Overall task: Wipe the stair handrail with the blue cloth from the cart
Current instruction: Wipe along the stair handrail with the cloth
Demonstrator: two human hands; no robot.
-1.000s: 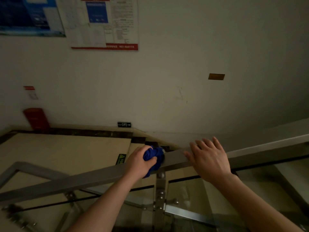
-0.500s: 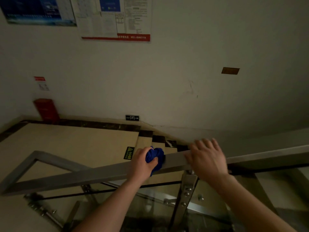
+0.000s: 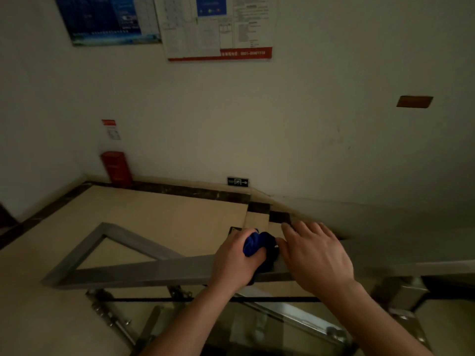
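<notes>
The handrail [image 3: 159,269] is run across the lower view, with a glass panel [image 3: 257,327] set below it. The cloth [image 3: 258,244] is pressed on the rail under the left hand [image 3: 235,260]; the right hand [image 3: 317,255] is laid just beside it, to the right. Behind, a landing [image 3: 154,217] is bounded by a wall [image 3: 257,124], on which posters [image 3: 218,27] are hung.

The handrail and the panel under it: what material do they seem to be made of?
The handrail looks like brushed metal, probably stainless steel: flat grey, with a dull even sheen. The panel under it appears to be clear glass, since the floor shows through it and shiny metal fittings clamp it.
</notes>
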